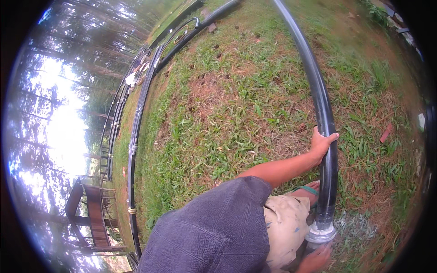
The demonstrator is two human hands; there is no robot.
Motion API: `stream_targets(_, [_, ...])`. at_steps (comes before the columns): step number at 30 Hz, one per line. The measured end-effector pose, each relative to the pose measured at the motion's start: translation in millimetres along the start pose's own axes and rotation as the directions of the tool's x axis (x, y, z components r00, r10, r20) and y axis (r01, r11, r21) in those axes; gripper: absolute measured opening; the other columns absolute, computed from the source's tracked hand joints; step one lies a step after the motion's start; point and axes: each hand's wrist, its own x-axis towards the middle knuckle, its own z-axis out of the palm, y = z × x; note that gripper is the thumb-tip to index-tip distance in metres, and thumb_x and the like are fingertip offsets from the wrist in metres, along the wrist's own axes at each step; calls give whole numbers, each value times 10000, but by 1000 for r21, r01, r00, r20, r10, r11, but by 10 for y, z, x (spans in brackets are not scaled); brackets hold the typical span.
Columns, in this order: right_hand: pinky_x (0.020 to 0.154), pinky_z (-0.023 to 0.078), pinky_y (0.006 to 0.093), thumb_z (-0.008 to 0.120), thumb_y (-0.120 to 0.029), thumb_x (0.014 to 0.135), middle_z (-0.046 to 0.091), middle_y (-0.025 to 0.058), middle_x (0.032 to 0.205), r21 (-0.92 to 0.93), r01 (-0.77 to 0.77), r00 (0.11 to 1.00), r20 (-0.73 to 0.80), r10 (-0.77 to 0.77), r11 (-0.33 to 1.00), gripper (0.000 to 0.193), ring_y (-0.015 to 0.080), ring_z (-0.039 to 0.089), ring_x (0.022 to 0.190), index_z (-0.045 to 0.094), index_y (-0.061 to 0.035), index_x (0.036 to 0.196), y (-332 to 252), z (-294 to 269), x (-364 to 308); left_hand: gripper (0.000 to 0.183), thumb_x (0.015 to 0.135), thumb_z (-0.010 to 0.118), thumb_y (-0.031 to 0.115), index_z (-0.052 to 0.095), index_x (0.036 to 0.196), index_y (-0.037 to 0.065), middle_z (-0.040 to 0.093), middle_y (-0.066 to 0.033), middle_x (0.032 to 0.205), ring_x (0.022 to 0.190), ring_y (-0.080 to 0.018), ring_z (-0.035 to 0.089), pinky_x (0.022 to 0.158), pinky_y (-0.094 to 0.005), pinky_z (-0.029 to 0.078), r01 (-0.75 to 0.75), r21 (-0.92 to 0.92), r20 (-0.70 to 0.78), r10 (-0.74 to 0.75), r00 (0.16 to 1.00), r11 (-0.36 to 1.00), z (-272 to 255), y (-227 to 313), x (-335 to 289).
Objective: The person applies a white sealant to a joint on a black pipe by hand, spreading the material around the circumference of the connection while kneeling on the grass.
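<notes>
A long black pipe (317, 86) runs from the far edge toward me, just right of the middle. My left hand (324, 143) is wrapped around it partway along, the thumb lying over its top. At the pipe's near end sits a pale grey ringed fitting (320, 235), wider than the pipe. My right hand (317, 258) is just below this fitting, smeared by motion; whether it touches the fitting, I cannot tell. My bent knee in stained beige trousers (286, 223) is left of the fitting, and my foot in a green sandal (309, 190) shows behind it.
Pale, wispy bits (357, 230) lie on the grass right of the fitting. Dark rails or pipes (135, 136) run along the left, with a wooden shelter (93, 214) beyond and trees behind. A reddish scrap (386, 133) lies to the right on grassy ground (218, 118).
</notes>
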Motion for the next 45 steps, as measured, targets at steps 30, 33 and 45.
stream_targets(30, [1174,482,609,518,-350,1131,655,334,1490,-304,-282,876,304,373,910,593,524,639,1355,599,79,1532,-18,112,357,847,878,912,352,434,1527,91,665,-108,1233,1054,-223,722,890,-426,639,212,-201,344,-134,930,956,-506,-57,164])
stream_targets(33, [1168,495,599,500,-352,1144,662,330,1479,-241,11,998,61,4,970,587,521,653,1332,593,76,1534,-361,82,-34,834,879,907,350,442,1520,89,665,-109,1225,1064,-223,720,894,-421,637,142,-142,308,-93,947,980,-559,-33,247])
stream_targets(45, [1064,556,555,551,-415,1135,733,336,1241,-366,406,829,-237,-506,837,557,510,706,1161,713,83,1323,736,620,146,936,844,893,398,421,1585,74,616,-151,1373,1276,-269,638,1093,-467,545,121,-107,296,-85,951,987,-388,67,128])
